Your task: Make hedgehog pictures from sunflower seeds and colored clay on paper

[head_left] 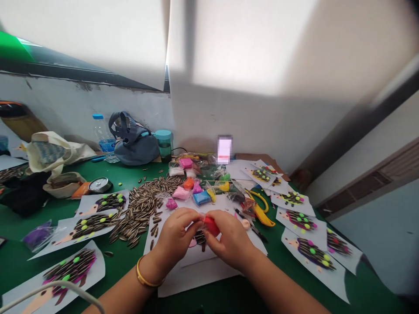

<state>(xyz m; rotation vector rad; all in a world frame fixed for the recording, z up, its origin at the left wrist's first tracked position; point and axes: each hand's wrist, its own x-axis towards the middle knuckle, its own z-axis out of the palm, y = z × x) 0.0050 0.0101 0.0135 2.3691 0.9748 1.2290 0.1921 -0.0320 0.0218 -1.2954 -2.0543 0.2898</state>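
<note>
Both my hands meet over the white paper point(176, 283) in the middle of the green table. Between them is a red lump of modelling clay point(212, 225) in a clear wrapper. My right hand point(229, 237) is closed around the clay. The fingers of my left hand point(178, 235) pinch the wrapper at its left side; a gold bangle point(140, 272) circles that wrist. Under the hands, partly hidden, lies a hedgehog picture point(200, 239) with dark seeds. Just left of the paper spreads a heap of sunflower seeds point(144, 205).
Packets of coloured clay, including a blue one point(202, 198), lie beyond my hands. Yellow-handled scissors point(262, 213) are at the right. Finished-looking hedgehog pictures point(309, 255) lie on both sides. A blue bag point(135, 146) and a teal-lidded jar point(163, 144) stand by the wall.
</note>
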